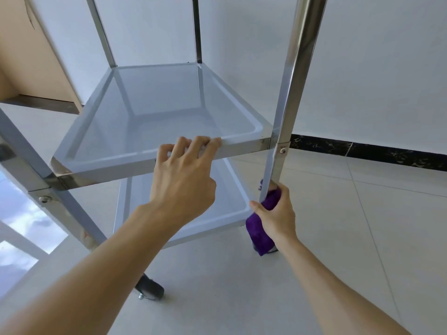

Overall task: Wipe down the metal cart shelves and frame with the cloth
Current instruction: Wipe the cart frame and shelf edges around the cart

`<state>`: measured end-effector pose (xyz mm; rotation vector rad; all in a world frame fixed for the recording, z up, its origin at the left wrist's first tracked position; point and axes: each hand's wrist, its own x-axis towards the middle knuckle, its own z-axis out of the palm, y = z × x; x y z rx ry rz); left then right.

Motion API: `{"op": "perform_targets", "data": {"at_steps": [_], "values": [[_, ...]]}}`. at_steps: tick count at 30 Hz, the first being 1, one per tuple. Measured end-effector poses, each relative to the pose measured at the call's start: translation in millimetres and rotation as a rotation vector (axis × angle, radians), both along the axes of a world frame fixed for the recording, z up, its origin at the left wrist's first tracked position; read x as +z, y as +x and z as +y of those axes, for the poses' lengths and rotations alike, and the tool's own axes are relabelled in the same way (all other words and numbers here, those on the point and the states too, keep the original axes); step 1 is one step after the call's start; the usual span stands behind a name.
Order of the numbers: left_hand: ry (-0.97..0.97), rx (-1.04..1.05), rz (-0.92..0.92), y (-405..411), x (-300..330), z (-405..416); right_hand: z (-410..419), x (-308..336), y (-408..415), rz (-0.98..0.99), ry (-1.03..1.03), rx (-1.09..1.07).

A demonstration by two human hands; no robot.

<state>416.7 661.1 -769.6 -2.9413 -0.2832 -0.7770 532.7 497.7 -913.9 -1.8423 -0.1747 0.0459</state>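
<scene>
A metal cart stands on the tiled floor, its middle shelf (154,110) a shallow grey tray and a lower shelf (183,201) beneath it. My left hand (183,175) grips the near rim of the middle shelf, fingers curled over the edge. My right hand (275,213) holds a purple cloth (260,233) wrapped around the near right upright post (287,112), low down between the two shelves. Part of the cloth hangs below my fist, hiding the post's foot.
A black caster wheel (151,290) sits under the near left leg (72,213). A white wall with a black marble skirting (375,153) runs behind the cart. A beige cabinet (26,56) stands at far left. Pale floor tiles (362,226) spread to the right.
</scene>
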Motion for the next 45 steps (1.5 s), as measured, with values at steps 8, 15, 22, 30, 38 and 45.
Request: {"op": "perform_targets", "data": {"at_steps": [8, 15, 22, 30, 38, 45], "values": [[0.023, 0.008, -0.022, 1.3, -5.8, 3.1, 6.9, 40.4, 7.1, -0.129, 0.100, -0.049], [0.036, 0.013, -0.072, 3.0, -11.5, -0.4, 19.8, 42.7, 4.3, -0.286, 0.173, -0.151], [0.024, -0.010, -0.078, 1.5, -12.1, 4.6, 6.4, -30.4, -2.6, -0.042, -0.014, -0.012], [-0.008, -0.129, -0.065, -19.8, 2.9, 33.2, -23.2, -35.8, -33.1, 0.033, -0.289, 0.030], [0.178, -0.054, 0.035, -70.3, 7.3, 76.9, -3.6, -26.6, -74.1, -0.161, -0.356, 0.403], [0.325, 0.032, 0.079, -88.0, 13.7, 97.0, 42.4, -24.8, -10.0, -0.516, -1.093, 0.548]]}}
